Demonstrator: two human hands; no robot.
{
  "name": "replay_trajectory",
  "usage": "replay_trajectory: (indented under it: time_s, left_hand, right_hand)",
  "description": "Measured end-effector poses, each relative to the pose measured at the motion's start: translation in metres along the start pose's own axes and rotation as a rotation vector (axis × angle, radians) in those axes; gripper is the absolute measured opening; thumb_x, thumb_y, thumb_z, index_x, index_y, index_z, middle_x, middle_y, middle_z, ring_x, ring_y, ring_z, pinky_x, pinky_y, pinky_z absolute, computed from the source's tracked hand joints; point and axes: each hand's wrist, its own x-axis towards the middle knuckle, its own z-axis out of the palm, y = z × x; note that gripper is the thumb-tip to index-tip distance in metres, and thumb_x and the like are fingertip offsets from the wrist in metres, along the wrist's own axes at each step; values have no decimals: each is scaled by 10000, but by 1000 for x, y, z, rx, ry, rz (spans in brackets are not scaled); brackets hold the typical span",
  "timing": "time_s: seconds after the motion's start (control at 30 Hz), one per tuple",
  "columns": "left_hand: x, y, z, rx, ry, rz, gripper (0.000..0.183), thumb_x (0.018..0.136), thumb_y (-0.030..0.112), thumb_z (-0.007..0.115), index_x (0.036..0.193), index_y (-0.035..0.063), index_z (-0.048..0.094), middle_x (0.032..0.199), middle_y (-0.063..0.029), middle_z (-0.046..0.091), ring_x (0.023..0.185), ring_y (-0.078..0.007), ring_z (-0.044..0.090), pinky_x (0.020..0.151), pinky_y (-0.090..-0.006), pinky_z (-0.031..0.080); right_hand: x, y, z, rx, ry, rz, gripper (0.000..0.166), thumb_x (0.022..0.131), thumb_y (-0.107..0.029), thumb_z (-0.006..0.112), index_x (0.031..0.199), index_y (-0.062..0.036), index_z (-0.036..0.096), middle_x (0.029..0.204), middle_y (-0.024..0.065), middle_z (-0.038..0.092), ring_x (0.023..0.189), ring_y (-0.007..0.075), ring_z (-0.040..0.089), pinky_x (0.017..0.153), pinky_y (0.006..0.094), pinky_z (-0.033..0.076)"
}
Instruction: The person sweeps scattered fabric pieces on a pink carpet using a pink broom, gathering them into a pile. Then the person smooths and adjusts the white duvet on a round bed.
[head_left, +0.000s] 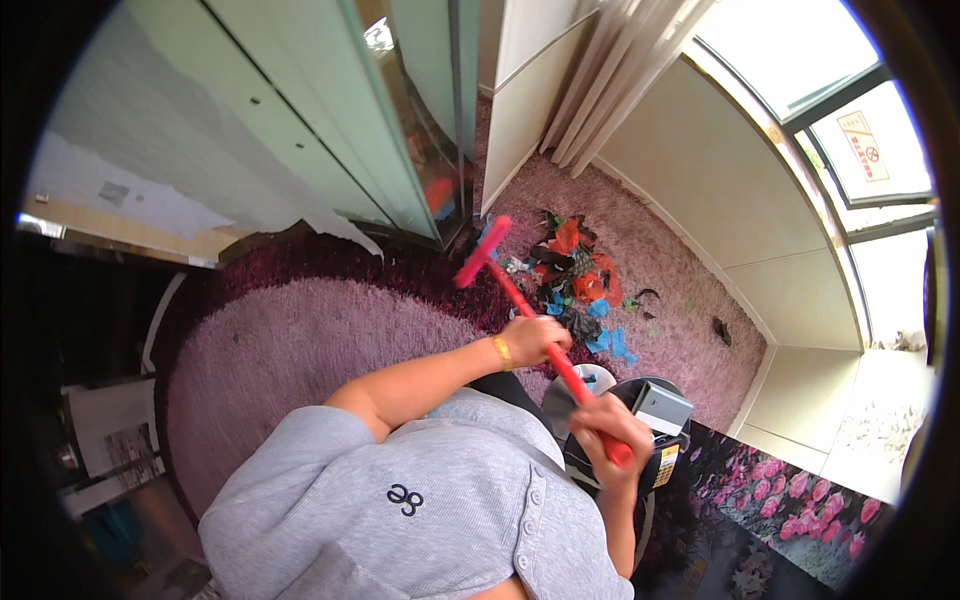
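Observation:
Both hands grip the red pole (517, 292) of a long-handled tool whose crosswise pink head (484, 251) is blurred; it may be a broom. My left hand (534, 341), with a yellow band at the wrist, is closed around the middle of the pole. Lower down, my right hand (611, 435) holds it near its rounded end. Beyond the hands, a heap of torn red, blue, black and green scraps (589, 285) lies on the pinkish carpet (690, 352). The pink head is to the left of this heap, above the carpet's dark edge band.
Green-tinted glass panels (315, 135) rise at left, close to the tool head. A pale curtain (600, 90) hangs behind the heap. At right are a low wall (735, 187) and windows. Boxes (664, 409) and a rose-print surface (795, 495) lie by my right side.

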Motion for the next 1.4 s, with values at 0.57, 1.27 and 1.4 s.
replay_trajectory:
  time_s: [0.57, 1.27, 1.4]
  left_hand:
    - [113, -53, -3, -72, -70, 247, 41, 749, 157, 611, 759, 145, 572, 710, -22, 538, 784, -247, 563, 681, -343, 481]
    - [164, -95, -21, -211, -500, 291, 105, 787, 197, 616, 852, 115, 620, 807, -68, 592, 826, -271, 582, 711, -383, 484]
    - [156, -78, -50, -124, -718, 349, 222, 799, 250, 605, 984, 130, 631, 888, -106, 624, 877, -285, 601, 736, -393, 492]
  right_hand:
    - [77, 26, -14, -257, -157, -161, 310, 536, -67, 768, 811, -23, 631, 681, 86, 575, 704, 254, 602, 601, 333, 493]
    - [133, 35, -5, -241, 147, 259, 257, 607, 66, 707, 833, -4, 609, 856, 105, 621, 815, 270, 607, 712, 338, 498]
    - [111, 17, -9, -102, 295, 297, 259, 636, 49, 720, 872, 15, 620, 865, 123, 642, 805, 253, 633, 702, 338, 507]
